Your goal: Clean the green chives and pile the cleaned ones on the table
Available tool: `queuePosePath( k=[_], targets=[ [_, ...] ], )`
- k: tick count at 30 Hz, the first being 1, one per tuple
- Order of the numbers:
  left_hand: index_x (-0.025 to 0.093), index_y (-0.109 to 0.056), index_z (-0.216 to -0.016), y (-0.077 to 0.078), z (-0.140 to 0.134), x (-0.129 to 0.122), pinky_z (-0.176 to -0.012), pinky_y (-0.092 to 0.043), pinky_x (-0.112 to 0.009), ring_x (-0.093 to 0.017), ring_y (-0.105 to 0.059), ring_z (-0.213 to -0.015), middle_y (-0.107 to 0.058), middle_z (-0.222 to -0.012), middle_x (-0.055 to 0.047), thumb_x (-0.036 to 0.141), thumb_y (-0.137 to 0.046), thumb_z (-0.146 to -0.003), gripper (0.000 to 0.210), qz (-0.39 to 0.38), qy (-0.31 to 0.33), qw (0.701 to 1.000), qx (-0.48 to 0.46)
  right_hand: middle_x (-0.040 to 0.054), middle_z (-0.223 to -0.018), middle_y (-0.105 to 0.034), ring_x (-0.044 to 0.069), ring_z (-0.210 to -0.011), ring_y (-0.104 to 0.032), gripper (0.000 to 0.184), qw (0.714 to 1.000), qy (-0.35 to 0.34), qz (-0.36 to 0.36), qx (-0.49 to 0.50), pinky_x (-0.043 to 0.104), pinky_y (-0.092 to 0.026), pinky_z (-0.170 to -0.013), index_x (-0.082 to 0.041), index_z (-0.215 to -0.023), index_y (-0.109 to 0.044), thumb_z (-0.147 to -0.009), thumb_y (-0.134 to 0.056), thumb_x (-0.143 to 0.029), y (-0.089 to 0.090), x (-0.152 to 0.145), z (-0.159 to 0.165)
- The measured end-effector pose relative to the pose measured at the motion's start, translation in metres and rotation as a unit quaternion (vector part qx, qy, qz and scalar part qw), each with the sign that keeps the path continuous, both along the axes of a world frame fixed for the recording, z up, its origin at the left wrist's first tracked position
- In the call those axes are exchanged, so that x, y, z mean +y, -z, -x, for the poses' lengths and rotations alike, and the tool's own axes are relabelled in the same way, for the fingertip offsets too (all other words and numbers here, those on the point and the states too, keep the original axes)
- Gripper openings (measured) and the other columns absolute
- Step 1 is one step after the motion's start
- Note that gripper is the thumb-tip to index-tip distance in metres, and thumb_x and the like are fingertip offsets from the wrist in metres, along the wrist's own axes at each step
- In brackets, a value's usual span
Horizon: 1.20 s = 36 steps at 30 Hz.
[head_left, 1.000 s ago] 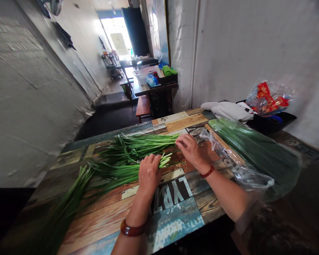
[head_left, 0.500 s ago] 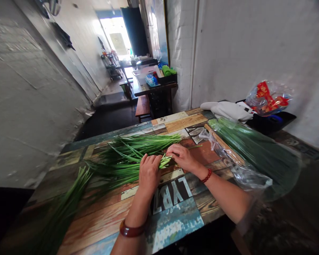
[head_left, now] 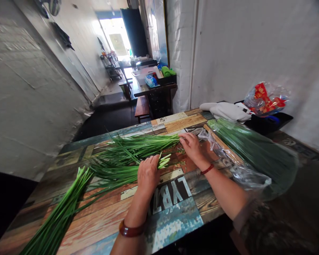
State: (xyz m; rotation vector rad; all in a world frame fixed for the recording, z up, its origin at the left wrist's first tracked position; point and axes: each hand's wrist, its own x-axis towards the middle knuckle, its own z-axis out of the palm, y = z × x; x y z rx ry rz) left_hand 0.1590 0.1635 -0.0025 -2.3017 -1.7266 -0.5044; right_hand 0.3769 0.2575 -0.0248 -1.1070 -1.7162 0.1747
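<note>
My left hand (head_left: 149,173) is wrapped round a small bunch of green chives (head_left: 122,176), its pale cut ends sticking out on the right. Just beyond lies a larger pile of chives (head_left: 149,144) on the wood-patterned table (head_left: 103,212). At the right end of that pile, the fingertips of my right hand (head_left: 190,146) pinch the stem ends. Small green scraps lie on the table below the right hand. A separate bundle of chives (head_left: 63,209) rests at the left, apart from both hands.
On the right, more long green stalks lie in a clear plastic bag (head_left: 257,159), beside a wooden stick (head_left: 224,143) and crumpled plastic. Behind them are a white cloth item (head_left: 225,110) and a red-printed bag (head_left: 266,101). Another table (head_left: 149,88) stands farther back.
My right hand has moved right and away, from the ends of the held bunch to the ends of the far pile. The left hand keeps its hold in nearly the same place.
</note>
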Motion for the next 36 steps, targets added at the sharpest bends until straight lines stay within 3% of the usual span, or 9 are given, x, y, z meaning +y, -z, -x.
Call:
queuePosePath(
  k=[4, 9, 16, 22, 26, 29, 36],
  targets=[
    [0.019, -0.058, -0.111, -0.001, 0.0, -0.001, -0.074, -0.041, -0.033, -0.023, -0.06, -0.092, -0.067, -0.101, -0.008, 0.005, -0.051, -0.075, 0.039, -0.005, 0.006, 1.0, 0.008, 0.0081, -0.104, -0.067, 0.023, -0.098, -0.059, 0.02, 0.996, 0.019, 0.023, -0.086, 0.039, -0.045, -0.09, -0.022, -0.105, -0.069, -0.09, -0.056, -0.026, 0.007, 0.005, -0.003],
    [0.02, -0.061, -0.102, -0.004, -0.001, -0.002, -0.069, -0.039, -0.033, -0.023, -0.058, -0.084, -0.064, -0.09, -0.007, 0.008, -0.052, -0.077, 0.03, -0.012, 0.008, 0.999, 0.029, 0.0066, -0.093, -0.067, 0.022, -0.092, -0.06, 0.011, 0.996, 0.002, 0.018, -0.089, 0.038, -0.045, -0.088, -0.023, -0.089, -0.072, -0.087, -0.061, -0.026, 0.005, 0.003, -0.001],
    [0.019, -0.061, -0.101, -0.005, -0.001, -0.001, -0.072, -0.042, -0.033, -0.023, -0.056, -0.087, -0.063, -0.095, -0.007, 0.001, -0.049, -0.073, 0.036, -0.066, 0.039, 0.997, -0.033, 0.0043, -0.088, -0.067, 0.017, -0.086, -0.062, 0.01, 0.988, -0.131, 0.023, 0.082, 0.03, -0.05, -0.076, -0.022, -0.089, -0.072, -0.086, -0.062, -0.02, -0.003, -0.005, 0.01],
    [0.019, -0.061, -0.103, -0.009, 0.001, -0.001, -0.092, -0.043, -0.038, -0.024, -0.054, -0.107, -0.064, -0.113, -0.009, 0.005, -0.049, -0.078, 0.031, -0.157, 0.052, 0.974, -0.158, 0.0039, -0.088, -0.071, 0.015, -0.083, -0.065, 0.011, 0.965, -0.242, 0.068, 0.074, 0.029, -0.051, -0.078, -0.02, -0.089, -0.071, -0.087, -0.06, -0.021, -0.013, -0.016, 0.017],
    [0.02, -0.062, -0.103, -0.008, 0.001, 0.001, -0.101, -0.039, -0.039, -0.021, -0.054, -0.115, -0.067, -0.113, -0.007, 0.011, -0.048, -0.084, 0.025, -0.099, 0.061, 0.977, -0.18, 0.0046, -0.088, -0.072, 0.016, -0.083, -0.066, 0.013, 0.952, -0.289, 0.084, 0.049, 0.03, -0.052, -0.077, -0.019, -0.089, -0.071, -0.088, -0.058, -0.021, -0.016, -0.024, 0.021],
    [0.02, -0.063, -0.103, -0.005, 0.0, 0.002, -0.102, -0.038, -0.039, -0.02, -0.059, -0.104, -0.069, -0.104, -0.005, 0.014, -0.047, -0.085, 0.025, -0.027, 0.047, 0.987, -0.151, 0.0044, -0.088, -0.073, 0.016, -0.082, -0.067, 0.012, 0.948, -0.294, 0.107, 0.055, 0.029, -0.052, -0.077, -0.018, -0.088, -0.071, -0.087, -0.059, -0.02, -0.016, -0.027, 0.024],
    [0.02, -0.064, -0.093, -0.007, -0.003, 0.002, -0.072, -0.04, -0.03, -0.02, -0.059, -0.087, -0.065, -0.088, -0.006, 0.018, -0.046, -0.086, 0.019, 0.05, 0.006, 0.992, -0.118, 0.0034, -0.084, -0.072, 0.014, -0.074, -0.065, 0.014, 0.932, -0.289, 0.193, 0.099, 0.025, -0.051, -0.069, -0.017, -0.09, -0.069, -0.085, -0.061, -0.026, -0.011, -0.033, 0.035]
  ],
)
